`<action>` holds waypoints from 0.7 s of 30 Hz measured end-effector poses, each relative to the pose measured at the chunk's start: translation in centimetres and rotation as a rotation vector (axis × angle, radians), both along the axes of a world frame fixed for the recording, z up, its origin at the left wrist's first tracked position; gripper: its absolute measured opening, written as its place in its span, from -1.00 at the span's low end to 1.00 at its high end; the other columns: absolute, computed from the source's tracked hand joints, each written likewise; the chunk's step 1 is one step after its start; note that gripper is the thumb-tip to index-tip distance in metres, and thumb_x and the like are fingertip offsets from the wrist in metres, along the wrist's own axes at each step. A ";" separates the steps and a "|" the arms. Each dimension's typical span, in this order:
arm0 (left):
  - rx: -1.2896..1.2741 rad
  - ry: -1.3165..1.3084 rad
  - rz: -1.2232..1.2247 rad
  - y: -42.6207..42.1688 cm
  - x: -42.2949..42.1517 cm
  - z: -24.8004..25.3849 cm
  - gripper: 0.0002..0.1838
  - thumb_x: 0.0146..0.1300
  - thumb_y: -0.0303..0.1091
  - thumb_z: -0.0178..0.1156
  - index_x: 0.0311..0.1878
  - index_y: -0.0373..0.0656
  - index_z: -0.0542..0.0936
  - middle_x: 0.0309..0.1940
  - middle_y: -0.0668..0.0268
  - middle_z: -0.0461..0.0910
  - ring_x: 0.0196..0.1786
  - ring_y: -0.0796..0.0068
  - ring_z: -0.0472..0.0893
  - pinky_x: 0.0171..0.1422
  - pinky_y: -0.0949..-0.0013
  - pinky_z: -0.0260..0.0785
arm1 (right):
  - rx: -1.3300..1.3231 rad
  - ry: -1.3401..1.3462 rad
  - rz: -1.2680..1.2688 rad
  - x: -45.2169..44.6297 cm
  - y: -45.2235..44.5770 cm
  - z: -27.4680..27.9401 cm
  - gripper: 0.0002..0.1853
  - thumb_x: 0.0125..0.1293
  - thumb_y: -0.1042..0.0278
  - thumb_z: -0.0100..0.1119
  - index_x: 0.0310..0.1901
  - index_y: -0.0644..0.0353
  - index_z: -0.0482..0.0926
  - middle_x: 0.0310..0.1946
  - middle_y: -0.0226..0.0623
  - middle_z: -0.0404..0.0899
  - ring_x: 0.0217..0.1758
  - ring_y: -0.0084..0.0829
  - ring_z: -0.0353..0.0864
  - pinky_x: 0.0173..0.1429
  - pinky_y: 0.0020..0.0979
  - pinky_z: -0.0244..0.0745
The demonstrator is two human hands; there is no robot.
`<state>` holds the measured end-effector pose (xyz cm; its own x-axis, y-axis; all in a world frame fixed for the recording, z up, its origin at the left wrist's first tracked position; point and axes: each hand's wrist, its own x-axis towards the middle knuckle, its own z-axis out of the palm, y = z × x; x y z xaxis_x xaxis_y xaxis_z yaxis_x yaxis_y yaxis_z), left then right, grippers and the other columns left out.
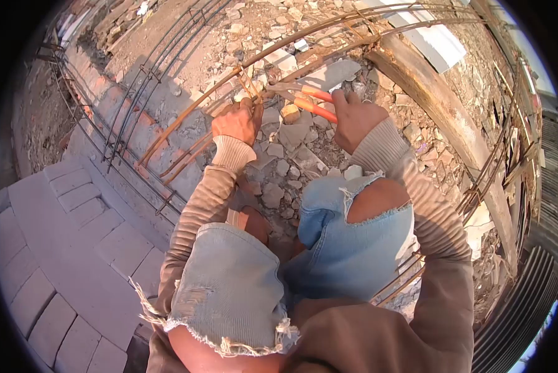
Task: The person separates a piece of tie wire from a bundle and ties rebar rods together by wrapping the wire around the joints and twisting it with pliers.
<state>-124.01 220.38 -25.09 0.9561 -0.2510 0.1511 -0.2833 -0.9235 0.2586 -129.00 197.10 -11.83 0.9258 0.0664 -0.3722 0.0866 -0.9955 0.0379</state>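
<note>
My right hand (357,118) is wrapped around the orange handles of a pair of pincers (313,102). The metal jaws point left and reach a crossing of rusty steel bars. My left hand (237,122) is closed at that crossing, its fingers and thumb pinched on a thin rebar stirrup (246,79). Any tie wire between the jaws is too small to make out. A long rusty rebar (198,102) curves past just above my left hand. Below both hands lie broken stones (294,138).
Darker rebars (143,81) form a cage on the left, beside a brick wall top (74,193). A wooden plank (437,99) slants down the right side. Corrugated sheet (530,304) lies at lower right. My knees in torn jeans (353,242) are bent below my hands.
</note>
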 end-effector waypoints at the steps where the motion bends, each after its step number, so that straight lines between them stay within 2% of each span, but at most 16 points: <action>1: 0.000 -0.039 0.008 0.1 -0.6 0.8 -0.60 0.40 0.07 0.08 -0.24 -0.11 0.56 -0.51 0.12 0.68 -0.43 0.09 0.70 -0.37 0.08 0.53 | 0.154 -0.035 -0.068 -1.2 -0.3 0.4 -0.60 0.21 0.42 0.08 0.05 0.29 0.24 -0.18 0.20 0.56 -0.20 0.19 0.66 -0.15 0.03 0.59; 2: 0.043 0.034 0.048 0.0 -0.3 1.6 -0.61 0.36 0.08 0.13 -0.25 -0.09 0.57 -0.52 0.11 0.67 -0.43 0.07 0.70 -0.35 0.05 0.53 | 0.160 -0.042 -0.077 -3.1 -0.5 -0.9 -0.60 0.21 0.42 0.08 0.05 0.29 0.24 -0.18 0.20 0.56 -0.20 0.19 0.66 -0.15 0.03 0.59; 4: 0.043 0.002 0.021 0.1 0.1 1.9 -0.60 0.34 0.10 0.16 -0.26 -0.09 0.58 -0.53 0.11 0.66 -0.41 0.06 0.70 -0.34 0.05 0.52 | 0.456 -0.003 -0.656 -8.6 -1.4 -9.8 -0.59 0.21 0.37 0.14 0.04 0.28 0.26 -0.18 0.12 0.56 -0.18 0.15 0.67 -0.10 0.08 0.54; 6: -0.036 -0.028 0.042 0.1 -0.2 1.4 -0.61 0.26 0.09 0.26 -0.29 -0.08 0.59 -0.51 0.11 0.66 -0.39 0.03 0.69 -0.32 0.03 0.51 | 0.515 -0.110 -0.841 -14.0 -1.3 -15.1 -0.56 0.22 0.33 0.16 0.07 0.26 0.28 -0.12 0.12 0.53 -0.14 0.13 0.64 -0.07 0.06 0.52; 9: -0.056 -0.138 0.048 -0.2 -0.2 1.0 -0.63 0.18 0.06 0.33 -0.38 -0.08 0.64 -0.51 0.15 0.67 -0.47 0.02 0.66 -0.40 0.06 0.45 | 0.459 -0.249 -0.863 -20.2 -1.0 -19.4 -0.52 0.22 0.26 0.20 0.11 0.24 0.30 -0.03 0.11 0.49 -0.07 0.09 0.60 -0.03 0.03 0.49; 12: -0.058 -0.201 0.032 -0.7 -0.4 2.0 -0.66 0.19 0.04 0.34 -0.33 -0.07 0.66 -0.49 0.16 0.68 -0.46 0.03 0.67 -0.38 0.07 0.48 | 0.365 -0.354 -0.832 -22.5 -0.8 -21.1 -0.48 0.22 0.19 0.24 0.15 0.21 0.33 0.05 0.09 0.45 0.00 0.05 0.56 0.01 0.01 0.47; 18: -0.067 -0.306 -0.067 -1.0 -0.5 1.0 -0.77 0.19 -0.14 0.36 -0.27 -0.09 0.66 -0.43 0.22 0.69 -0.44 0.07 0.68 -0.38 0.14 0.50 | 0.215 -0.474 -0.712 -20.8 -2.6 -23.0 -0.39 0.23 0.06 0.32 0.23 0.15 0.38 0.23 0.07 0.37 0.14 -0.02 0.48 0.09 -0.05 0.41; 20: -0.044 -0.283 -0.080 -1.2 -0.5 1.5 -0.77 0.19 -0.14 0.36 -0.27 -0.10 0.66 -0.42 0.20 0.69 -0.43 0.09 0.69 -0.38 0.14 0.50 | 0.281 -0.455 -0.665 -18.3 -3.4 -21.9 -0.27 0.21 -0.15 0.30 0.29 0.10 0.36 0.32 -0.04 0.28 0.25 -0.09 0.38 0.13 -0.04 0.38; 21: -0.025 -0.256 -0.075 -1.0 -0.4 1.7 -0.76 0.19 -0.14 0.36 -0.28 -0.11 0.66 -0.42 0.19 0.70 -0.42 0.11 0.70 -0.38 0.15 0.50 | 0.343 -0.433 -0.601 -16.5 -4.2 -21.6 -0.15 0.18 -0.36 0.28 0.35 0.06 0.34 0.42 -0.16 0.20 0.36 -0.16 0.29 0.18 -0.03 0.35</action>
<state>-124.42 219.33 -23.41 0.8650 -0.3128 0.3924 -0.4096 -0.8918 0.1920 -145.48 192.94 -33.45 0.8968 -0.4419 -0.0225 -0.4182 -0.8298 -0.3697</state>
